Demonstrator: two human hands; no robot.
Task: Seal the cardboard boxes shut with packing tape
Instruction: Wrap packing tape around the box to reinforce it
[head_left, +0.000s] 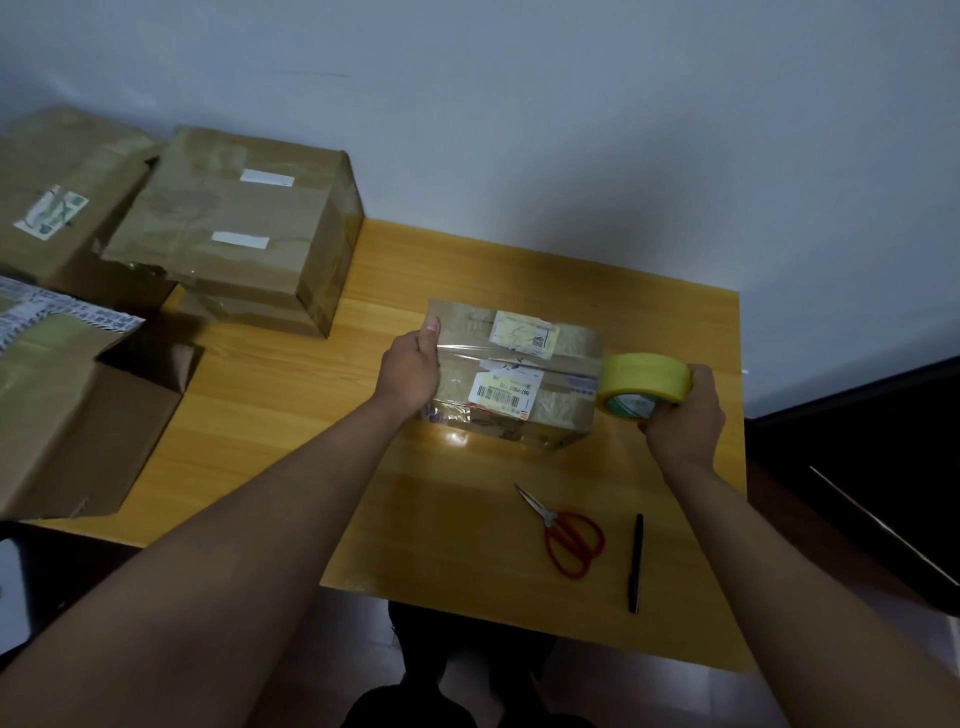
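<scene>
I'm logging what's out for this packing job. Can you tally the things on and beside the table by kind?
Cardboard boxes: 4 (small box, stacked box, far-left box, open box)
Tape rolls: 1 (yellow roll)
Scissors: 1 (red-handled)
Pens: 1 (black)
Total: 7

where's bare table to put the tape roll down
Bare wood lies behind the small box toward the wall, and in front between it and the scissors. The left side is crowded with big boxes.
</scene>
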